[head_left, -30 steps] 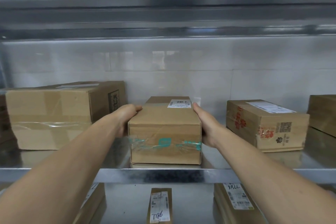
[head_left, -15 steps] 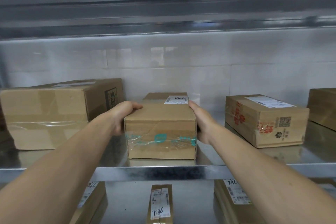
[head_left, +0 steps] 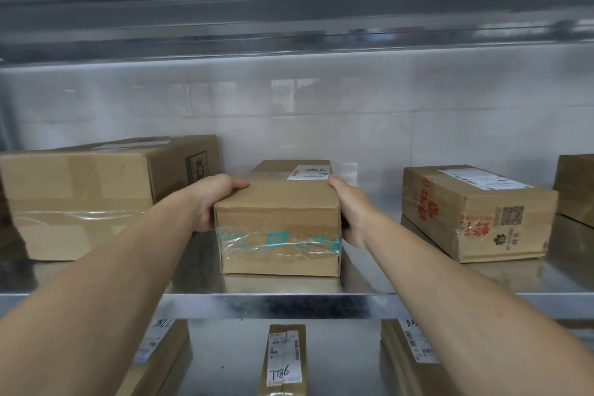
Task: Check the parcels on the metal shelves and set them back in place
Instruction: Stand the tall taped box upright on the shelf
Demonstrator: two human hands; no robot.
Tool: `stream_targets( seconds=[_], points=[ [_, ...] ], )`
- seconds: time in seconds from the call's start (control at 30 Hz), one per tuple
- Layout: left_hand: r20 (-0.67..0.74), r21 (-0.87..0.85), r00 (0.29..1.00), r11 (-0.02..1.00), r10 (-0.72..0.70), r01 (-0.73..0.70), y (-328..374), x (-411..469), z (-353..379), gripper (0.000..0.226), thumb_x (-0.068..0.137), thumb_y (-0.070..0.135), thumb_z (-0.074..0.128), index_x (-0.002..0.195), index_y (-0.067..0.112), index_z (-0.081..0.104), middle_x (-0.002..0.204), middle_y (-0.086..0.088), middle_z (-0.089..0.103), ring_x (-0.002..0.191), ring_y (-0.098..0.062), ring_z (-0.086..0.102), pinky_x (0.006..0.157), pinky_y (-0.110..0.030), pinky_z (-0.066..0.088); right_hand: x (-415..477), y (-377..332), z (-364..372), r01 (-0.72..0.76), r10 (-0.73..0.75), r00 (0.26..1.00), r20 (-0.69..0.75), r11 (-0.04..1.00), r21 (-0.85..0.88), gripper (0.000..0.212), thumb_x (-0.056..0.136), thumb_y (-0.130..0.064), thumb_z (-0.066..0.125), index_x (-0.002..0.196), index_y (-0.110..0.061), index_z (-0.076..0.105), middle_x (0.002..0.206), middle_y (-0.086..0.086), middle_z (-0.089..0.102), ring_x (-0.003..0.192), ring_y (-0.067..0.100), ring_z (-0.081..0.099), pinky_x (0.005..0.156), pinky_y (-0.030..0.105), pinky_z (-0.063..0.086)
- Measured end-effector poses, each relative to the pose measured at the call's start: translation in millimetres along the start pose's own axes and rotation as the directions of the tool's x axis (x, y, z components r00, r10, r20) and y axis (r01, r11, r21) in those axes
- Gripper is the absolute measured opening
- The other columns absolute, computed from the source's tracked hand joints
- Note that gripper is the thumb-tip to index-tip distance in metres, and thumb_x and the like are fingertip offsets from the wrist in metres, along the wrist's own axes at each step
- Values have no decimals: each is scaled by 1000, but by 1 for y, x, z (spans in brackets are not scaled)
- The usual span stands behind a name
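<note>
A small brown cardboard parcel point(head_left: 279, 212) with teal printed tape across its front and a white label on top stands on the metal shelf point(head_left: 276, 300), in the middle. My left hand point(head_left: 213, 194) grips its left side, thumb on the top edge. My right hand point(head_left: 348, 209) grips its right side, thumb along the top edge. The fingers of both hands are hidden behind the parcel's sides.
A large taped box point(head_left: 96, 193) stands to the left, a red-printed box point(head_left: 475, 212) to the right, and another box point(head_left: 575, 186) at the far right edge. Several labelled parcels point(head_left: 284, 360) lie on the shelf below. An upper shelf point(head_left: 289, 10) runs overhead.
The parcel with both hands on it has slid a little deeper onto the shelf; the grip is unchanged.
</note>
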State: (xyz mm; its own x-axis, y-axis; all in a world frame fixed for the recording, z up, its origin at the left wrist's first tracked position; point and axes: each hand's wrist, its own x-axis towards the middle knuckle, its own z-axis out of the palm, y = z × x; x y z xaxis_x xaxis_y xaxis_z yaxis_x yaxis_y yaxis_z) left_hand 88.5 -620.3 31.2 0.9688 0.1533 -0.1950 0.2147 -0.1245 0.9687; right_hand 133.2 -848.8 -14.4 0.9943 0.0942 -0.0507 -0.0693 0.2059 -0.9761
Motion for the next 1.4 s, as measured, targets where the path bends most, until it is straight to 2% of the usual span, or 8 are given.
stream_targets(
  seconds=[0.27, 0.43, 0.63, 0.77, 0.87, 1.0, 1.1, 1.4],
  points=[
    [12, -38, 1000, 999, -4, 4, -3, 5, -1, 23, 102, 32, 57, 108, 10, 64, 72, -9, 70, 56, -21, 70, 51, -32, 60, -1, -2, 0, -5, 4, 1000, -20, 999, -54, 41, 101, -52, 53, 121, -21, 71, 114, 7, 76, 97, 27, 70, 79, 35, 55],
    [17, -53, 1000, 999, 9, -8, -4, 6, -1, 29, 102, 32, 58, 122, 11, 63, 79, -10, 70, 62, -23, 70, 55, -35, 62, -1, -3, -1, -6, 5, 1000, -17, 997, -74, 42, 101, -53, 53, 124, -22, 70, 112, 6, 76, 93, 26, 69, 75, 33, 53],
    [-25, -59, 999, 998, 25, -26, -5, 6, 1, 25, 101, 31, 61, 116, 11, 63, 75, -10, 69, 61, -23, 69, 57, -36, 60, -1, -4, -1, -6, 3, 999, -36, 995, -100, 38, 102, -50, 53, 120, -22, 70, 112, 9, 75, 94, 28, 68, 81, 37, 54],
    [-29, -54, 999, 998, 16, -18, -6, 3, 3, 17, 102, 31, 59, 99, 14, 62, 65, -7, 65, 50, -21, 65, 47, -31, 57, -7, -7, 0, 8, -15, 998, -58, 993, -117, 30, 103, -44, 53, 105, -20, 71, 97, 7, 72, 90, 28, 64, 83, 39, 50],
    [-32, -45, 999, 999, 18, -19, -6, 2, 4, 19, 102, 33, 59, 101, 14, 62, 73, -8, 65, 60, -23, 64, 56, -33, 57, -11, -8, 1, 3, -11, 997, -75, 994, -107, 27, 102, -42, 57, 98, -20, 71, 103, 10, 73, 92, 26, 62, 85, 39, 48],
    [-51, -23, 998, 999, 38, -39, -4, 1, 2, 19, 101, 33, 60, 103, 14, 61, 78, -10, 65, 65, -26, 64, 64, -37, 55, -12, -12, 4, 0, -10, 997, -83, 993, -122, 30, 102, -44, 58, 112, -19, 73, 111, 12, 74, 94, 27, 63, 99, 45, 52],
    [-53, -16, 998, 999, 45, -46, -6, 5, 3, 20, 100, 33, 61, 100, 13, 61, 77, -11, 65, 63, -27, 64, 64, -38, 55, -16, -15, 2, -8, -7, 994, -106, 990, -143, 28, 103, -43, 58, 109, -19, 72, 116, 14, 75, 96, 30, 68, 103, 50, 52],
    [-22, -30, 998, 998, 53, -54, -9, 13, 0, 24, 98, 35, 63, 104, 11, 64, 74, -12, 67, 64, -29, 66, 74, -47, 59, -26, -14, 6, 12, -28, 988, -152, 994, -108, 29, 100, -42, 64, 108, -15, 70, 100, 12, 74, 97, 31, 69, 102, 50, 54]
  ],
)
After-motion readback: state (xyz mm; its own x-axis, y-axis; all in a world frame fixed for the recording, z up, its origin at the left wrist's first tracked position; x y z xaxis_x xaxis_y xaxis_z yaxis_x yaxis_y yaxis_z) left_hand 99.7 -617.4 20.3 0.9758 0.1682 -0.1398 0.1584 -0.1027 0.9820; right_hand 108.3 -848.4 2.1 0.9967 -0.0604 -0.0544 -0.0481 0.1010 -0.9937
